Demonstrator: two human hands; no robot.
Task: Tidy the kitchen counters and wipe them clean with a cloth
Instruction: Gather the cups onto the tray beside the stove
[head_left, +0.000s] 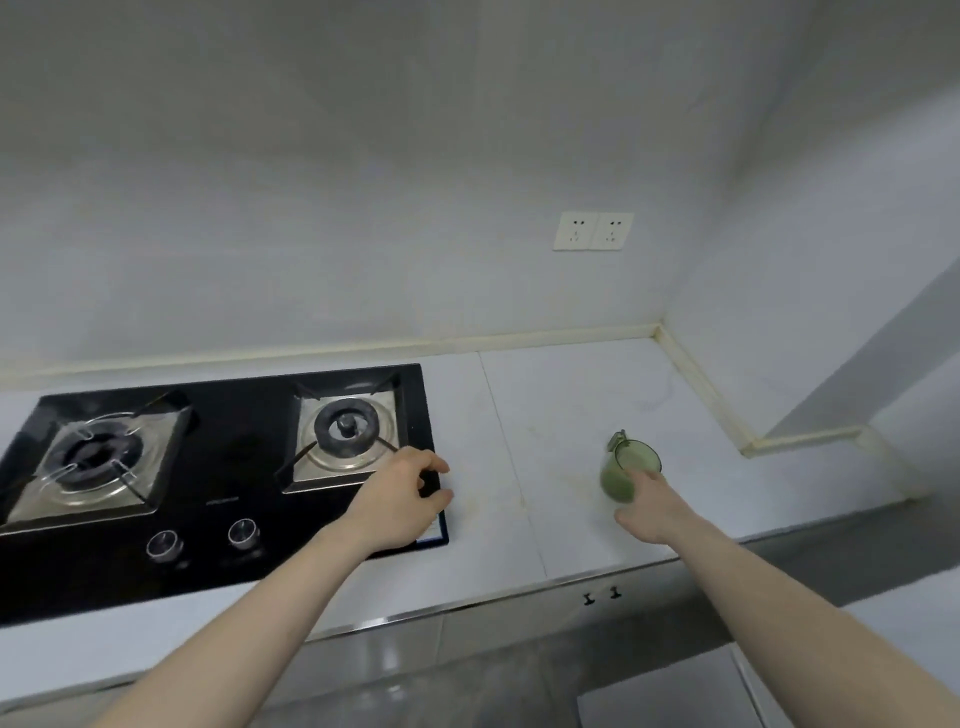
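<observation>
While both arms are stretched out over the counter (519, 519), the hands are kept well apart. The left hand (400, 499) is held with loosely curled fingers over the right front corner of the hob (223, 483); nothing is seen in it, though whether the fingertips touch the glass cannot be told. The right hand (649, 501) is set against the near side of the green cup (626, 467), fingers partly round it, so the cup is judged to be gripped or just being gripped; how firmly cannot be made out.

No cloth is seen anywhere, so wiping is judged not yet begun, and the cup is probably being cleared first. The cup stands on the counter right of the hob, apart from it and well short of the back corner.

Several slips can be foreseen. If the cup is taken by a loose hold on one side only, it could be tipped or dropped; whether anything is inside cannot be told, so a spill cannot be ruled out. If it is swung leftward, it could be knocked against the hob edge. The knobs (208, 538) lie just near the left forearm and could be turned by a careless sweep. The pan supports on the right burner (345, 428) could be caught by the left fingers.

Farther back, the sockets (592, 231) sit on the wall above the counter; a wet cloth should be kept away from them.
</observation>
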